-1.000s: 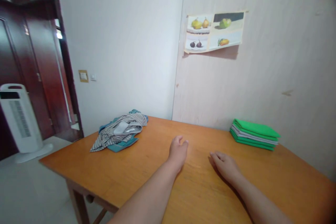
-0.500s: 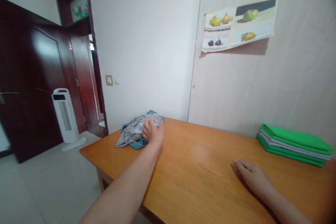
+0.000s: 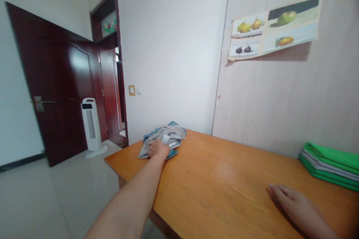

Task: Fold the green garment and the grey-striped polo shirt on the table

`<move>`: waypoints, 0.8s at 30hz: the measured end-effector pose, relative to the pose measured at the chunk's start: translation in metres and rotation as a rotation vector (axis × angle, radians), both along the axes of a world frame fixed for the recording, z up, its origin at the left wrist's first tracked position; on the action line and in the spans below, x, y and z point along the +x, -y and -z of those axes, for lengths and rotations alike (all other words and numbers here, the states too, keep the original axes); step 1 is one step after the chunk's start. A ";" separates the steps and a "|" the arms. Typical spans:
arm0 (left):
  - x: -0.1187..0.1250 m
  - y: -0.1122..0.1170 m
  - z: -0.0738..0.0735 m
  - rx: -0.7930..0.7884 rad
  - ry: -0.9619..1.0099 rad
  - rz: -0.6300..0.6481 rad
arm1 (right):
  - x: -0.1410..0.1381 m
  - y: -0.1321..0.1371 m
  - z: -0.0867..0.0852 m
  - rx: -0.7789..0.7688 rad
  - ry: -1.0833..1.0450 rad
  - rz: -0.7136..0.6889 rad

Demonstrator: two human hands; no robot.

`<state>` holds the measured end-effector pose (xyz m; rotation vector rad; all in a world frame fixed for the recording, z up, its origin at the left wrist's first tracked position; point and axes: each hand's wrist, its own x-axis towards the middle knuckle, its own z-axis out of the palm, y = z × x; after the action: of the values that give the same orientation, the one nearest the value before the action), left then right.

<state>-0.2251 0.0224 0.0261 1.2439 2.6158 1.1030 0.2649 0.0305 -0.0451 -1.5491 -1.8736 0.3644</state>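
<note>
A crumpled grey-and-white striped garment (image 3: pixel 157 137) lies at the far left corner of the wooden table (image 3: pixel 213 179). A plain grey band with a small pale label shows on its near right side. Beneath and behind it is a blue-green cloth (image 3: pixel 172 154). My left hand (image 3: pixel 159 148) is on the front of the striped garment, its fingers bent into the fabric and the tips partly hidden. My right hand (image 3: pixel 291 198) rests on the tabletop at the lower right, relaxed with loosely bent fingers and nothing visible in it.
A stack of folded green and grey cloths (image 3: pixel 328 166) sits at the table's right rear. A white tower heater or fan (image 3: pixel 91 127) stands on the floor beside the dark red door (image 3: pixel 61 97). Fruit pictures (image 3: pixel 275 30) hang on the wall behind the table.
The view has swung left, so everything sits further right. My left hand has shifted left and nearer across the striped garment, uncovering the grey band and label. The right hand stays on the table.
</note>
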 end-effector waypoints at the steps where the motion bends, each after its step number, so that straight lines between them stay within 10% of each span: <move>1: -0.001 0.000 -0.001 -0.006 0.010 -0.022 | -0.001 0.001 -0.001 -0.005 0.000 0.005; 11: 0.053 -0.005 -0.035 0.242 -0.153 -0.009 | 0.000 0.002 -0.004 0.007 0.012 -0.048; 24: 0.225 0.020 0.004 0.347 -0.233 1.007 | 0.012 -0.015 0.017 -0.074 0.097 -0.053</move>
<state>-0.0002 0.0025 0.0222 2.4383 1.4593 1.1993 0.2773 0.0456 -0.0621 -1.5940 -1.9995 0.3929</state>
